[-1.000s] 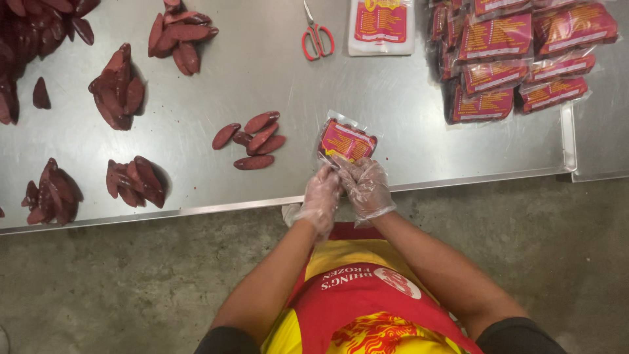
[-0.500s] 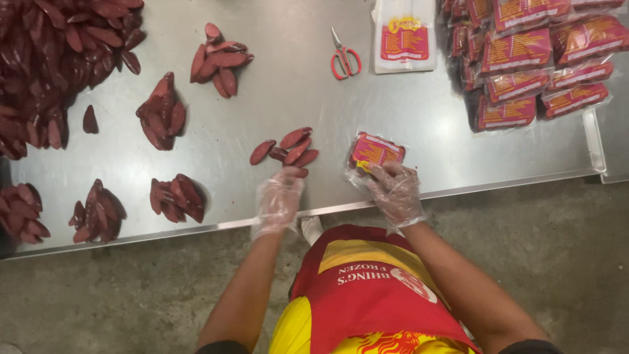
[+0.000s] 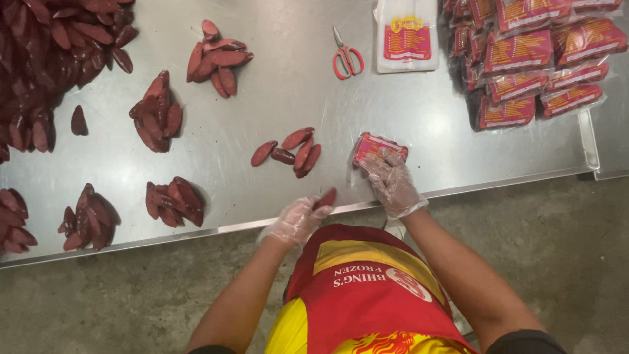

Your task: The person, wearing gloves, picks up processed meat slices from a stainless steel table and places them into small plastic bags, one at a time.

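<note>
My left hand (image 3: 298, 219), in a clear plastic glove, grips one dark red sausage piece (image 3: 325, 197) at the near edge of the steel table (image 3: 419, 111). My right hand (image 3: 391, 180), also gloved, holds a clear bag with a red label (image 3: 377, 147) down on the table, the bag partly filled. A small group of loose sausage pieces (image 3: 291, 149) lies just left of the bag, between the two hands.
More sausage piles lie at the left: (image 3: 171, 202), (image 3: 88, 218), (image 3: 157, 115), (image 3: 217, 58), and a large heap (image 3: 49, 46) at the far left. Red-handled scissors (image 3: 347, 56), a flat stack of empty labelled bags (image 3: 407, 36) and a stack of filled packs (image 3: 534, 56) sit at the back right.
My left hand let go of the bag, moved left and took hold of one sausage piece. My right hand stays on the bag.
</note>
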